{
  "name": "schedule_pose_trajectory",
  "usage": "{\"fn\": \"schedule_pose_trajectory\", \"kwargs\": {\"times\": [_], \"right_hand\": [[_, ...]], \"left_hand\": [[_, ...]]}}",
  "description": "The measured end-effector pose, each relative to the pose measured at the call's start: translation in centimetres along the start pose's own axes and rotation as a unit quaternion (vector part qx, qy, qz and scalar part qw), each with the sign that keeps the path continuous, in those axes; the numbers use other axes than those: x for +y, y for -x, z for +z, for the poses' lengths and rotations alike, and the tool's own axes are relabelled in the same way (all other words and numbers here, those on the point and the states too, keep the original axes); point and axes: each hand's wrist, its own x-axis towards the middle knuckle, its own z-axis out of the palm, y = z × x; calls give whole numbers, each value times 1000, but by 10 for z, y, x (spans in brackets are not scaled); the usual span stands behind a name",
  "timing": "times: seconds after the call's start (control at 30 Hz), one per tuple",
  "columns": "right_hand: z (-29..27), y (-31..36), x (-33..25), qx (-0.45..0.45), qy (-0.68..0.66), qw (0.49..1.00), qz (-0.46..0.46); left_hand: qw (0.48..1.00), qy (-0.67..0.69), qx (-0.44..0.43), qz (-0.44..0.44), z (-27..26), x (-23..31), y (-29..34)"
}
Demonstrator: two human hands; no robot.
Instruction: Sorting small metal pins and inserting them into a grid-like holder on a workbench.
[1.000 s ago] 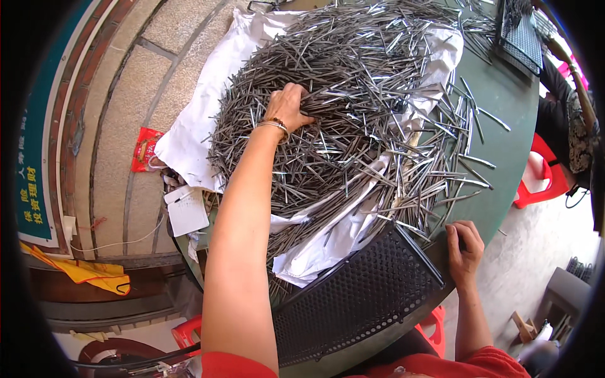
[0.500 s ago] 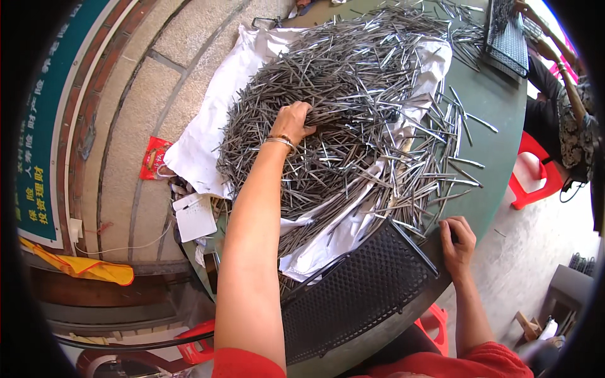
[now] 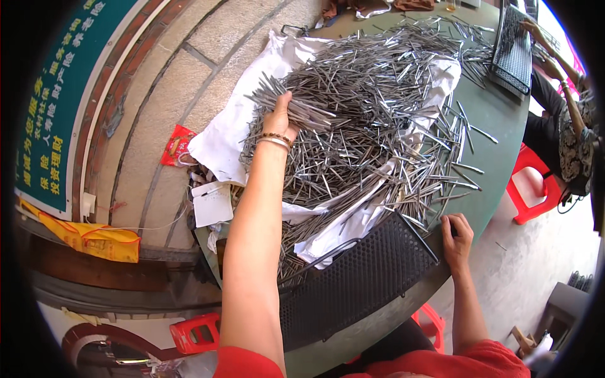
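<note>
A round green desk [image 3: 488, 135] carries everything, mostly covered by a broad heap of thin grey sticks [image 3: 372, 88]; beneath the heap spreads a white sheet [image 3: 220, 138], its edges showing. Along the near rim lies a black perforated tray [image 3: 359, 283], and a smaller-looking tray [image 3: 513, 53] sits at the far right under a co-worker's hands [image 3: 532, 28]. The left hand [image 3: 282, 116], at the heap's left side, has its grip closed round a bundle of sticks [image 3: 305, 114] that fans out both ways. The right hand [image 3: 457, 236] sits at the desk's edge beside the near tray's corner, fingers curled; whether its grip is open or closed I cannot tell. Left of the heap is a white notepad [image 3: 212, 205], and bracelets [image 3: 275, 140] circle the left wrist
</note>
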Motion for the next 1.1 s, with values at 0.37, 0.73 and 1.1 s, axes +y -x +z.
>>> {"fn": "schedule_pose_trajectory", "kwargs": {"times": [0.37, 0.73, 1.1], "right_hand": [[-11, 1, -6, 66, -74, 995, 17], [103, 13, -194, -104, -623, 734, 249], [107, 108, -187, -165, -622, 690, 332]], "left_hand": [[997, 41, 46, 38, 3, -2, 120], [983, 42, 84, 160, 51, -53, 276], [962, -71, 103, 243, 9, -76, 349]]}}
